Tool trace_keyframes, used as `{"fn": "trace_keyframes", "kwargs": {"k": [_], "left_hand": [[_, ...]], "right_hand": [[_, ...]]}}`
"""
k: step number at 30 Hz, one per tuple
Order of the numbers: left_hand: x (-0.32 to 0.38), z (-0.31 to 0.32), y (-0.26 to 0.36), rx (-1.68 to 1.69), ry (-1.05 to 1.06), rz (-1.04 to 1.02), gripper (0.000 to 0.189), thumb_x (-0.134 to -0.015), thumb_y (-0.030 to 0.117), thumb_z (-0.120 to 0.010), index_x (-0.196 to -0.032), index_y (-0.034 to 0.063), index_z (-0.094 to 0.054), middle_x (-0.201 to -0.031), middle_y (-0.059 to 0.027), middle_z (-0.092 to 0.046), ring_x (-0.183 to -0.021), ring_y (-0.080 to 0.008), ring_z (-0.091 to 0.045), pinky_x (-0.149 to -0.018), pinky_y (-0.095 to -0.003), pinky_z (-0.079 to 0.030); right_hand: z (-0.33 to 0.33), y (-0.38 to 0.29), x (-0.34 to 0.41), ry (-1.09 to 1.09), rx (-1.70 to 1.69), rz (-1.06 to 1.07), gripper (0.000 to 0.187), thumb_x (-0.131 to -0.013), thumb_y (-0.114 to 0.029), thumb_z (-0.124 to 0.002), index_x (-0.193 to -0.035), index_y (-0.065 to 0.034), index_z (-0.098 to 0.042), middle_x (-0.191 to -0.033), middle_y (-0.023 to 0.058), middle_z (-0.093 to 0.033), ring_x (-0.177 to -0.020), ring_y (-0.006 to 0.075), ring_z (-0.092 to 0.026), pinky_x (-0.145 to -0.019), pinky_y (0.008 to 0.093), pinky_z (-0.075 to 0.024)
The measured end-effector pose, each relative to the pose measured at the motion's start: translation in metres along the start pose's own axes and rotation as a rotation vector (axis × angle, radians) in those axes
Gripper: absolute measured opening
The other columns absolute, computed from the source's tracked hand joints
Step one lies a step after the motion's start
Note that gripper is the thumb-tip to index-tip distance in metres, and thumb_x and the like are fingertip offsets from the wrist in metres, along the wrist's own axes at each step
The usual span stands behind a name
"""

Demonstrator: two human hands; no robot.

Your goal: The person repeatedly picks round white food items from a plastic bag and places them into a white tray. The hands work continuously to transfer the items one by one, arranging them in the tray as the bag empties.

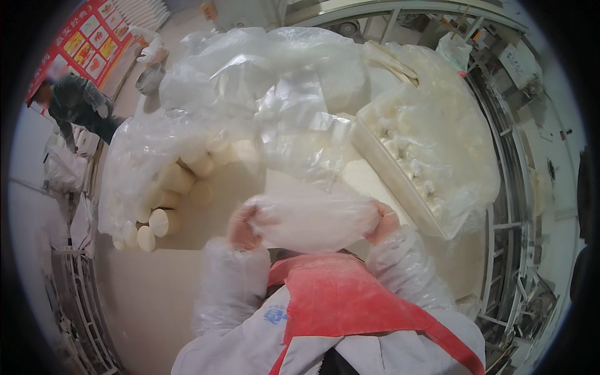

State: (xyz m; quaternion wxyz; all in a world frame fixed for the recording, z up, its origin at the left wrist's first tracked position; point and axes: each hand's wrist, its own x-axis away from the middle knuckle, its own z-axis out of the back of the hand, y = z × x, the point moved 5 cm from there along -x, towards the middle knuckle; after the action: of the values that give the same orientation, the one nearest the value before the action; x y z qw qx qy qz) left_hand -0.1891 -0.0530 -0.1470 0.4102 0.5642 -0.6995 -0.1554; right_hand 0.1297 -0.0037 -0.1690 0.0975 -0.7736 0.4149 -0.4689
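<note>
Both hands hold a whitish, translucent sheet [314,220], stretched between them above the near edge of the table. Motion blur hides whether it is thin plastic or dough. My left hand [243,227] grips its left end, and my right hand [385,222] grips the other end. To the left, several pale cylindrical dough pieces [164,222] lie in a curved group, partly under clear plastic sheeting [145,140]. On the right stands a long, pale plastic tray [393,176], set diagonally. Plastic sheeting covers much of it and blurs its pale contents.
Bunched clear plastic [276,51] spreads over the table's far side. A metal bowl [150,78] stands at the back left. Another person [79,101] bends at the far left. Metal racks [497,262] run along the right side. A folded cloth [391,61] lies at the back.
</note>
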Motion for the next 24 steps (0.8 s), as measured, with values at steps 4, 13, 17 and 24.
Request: {"fn": "trace_keyframes", "kwargs": {"k": [4,13,17,24], "left_hand": [[-0.004,-0.011,-0.037,0.644,-0.263,0.119,0.031,-0.090,0.026,-0.051,-0.115,0.0099,-0.057,-0.058,0.0065,-0.038,-0.046,-0.0071,-0.032,-0.041,-0.0199,-0.029],[-0.028,-0.029,-0.062,-0.151,0.064,-0.247,0.049,-0.083,0.025,-0.059,-0.130,0.0181,-0.046,-0.086,0.0010,-0.056,-0.074,-0.0138,-0.053,-0.061,-0.0311,-0.047],[-0.025,-0.024,-0.076,-0.165,0.502,0.020,0.050,-0.083,0.026,-0.058,-0.130,0.0137,-0.046,-0.107,-0.0073,-0.058,-0.097,-0.0211,-0.056,-0.082,-0.0379,-0.049],[-0.030,-0.076,-0.100,-2.003,-0.111,-0.912,0.038,-0.085,0.026,-0.058,-0.116,0.0056,-0.054,-0.115,-0.0128,-0.057,-0.105,-0.0272,-0.055,-0.088,-0.0364,-0.046]], "right_hand": [[0.026,-0.016,-0.025,0.050,-0.006,-0.104,0.011,-0.080,-0.026,-0.060,-0.081,-0.0150,-0.059,-0.064,-0.0014,-0.051,-0.056,0.0126,-0.051,-0.044,0.0268,-0.0388],[-0.033,-0.014,-0.033,0.104,1.735,1.093,0.062,-0.070,-0.035,-0.071,-0.119,-0.0054,-0.047,-0.119,0.0075,-0.043,-0.105,0.0232,-0.044,-0.089,0.0351,-0.0373],[-0.016,0.029,-0.066,-0.155,1.897,0.761,0.091,-0.061,-0.039,-0.076,-0.135,-0.0027,-0.036,-0.137,0.0128,-0.037,-0.127,0.0286,-0.035,-0.106,0.0388,-0.0282],[-0.034,-0.002,-0.060,-0.253,1.152,0.378,0.072,-0.068,-0.035,-0.071,-0.126,-0.0039,-0.044,-0.129,0.0137,-0.042,-0.121,0.0270,-0.039,-0.101,0.0375,-0.0316]]}}
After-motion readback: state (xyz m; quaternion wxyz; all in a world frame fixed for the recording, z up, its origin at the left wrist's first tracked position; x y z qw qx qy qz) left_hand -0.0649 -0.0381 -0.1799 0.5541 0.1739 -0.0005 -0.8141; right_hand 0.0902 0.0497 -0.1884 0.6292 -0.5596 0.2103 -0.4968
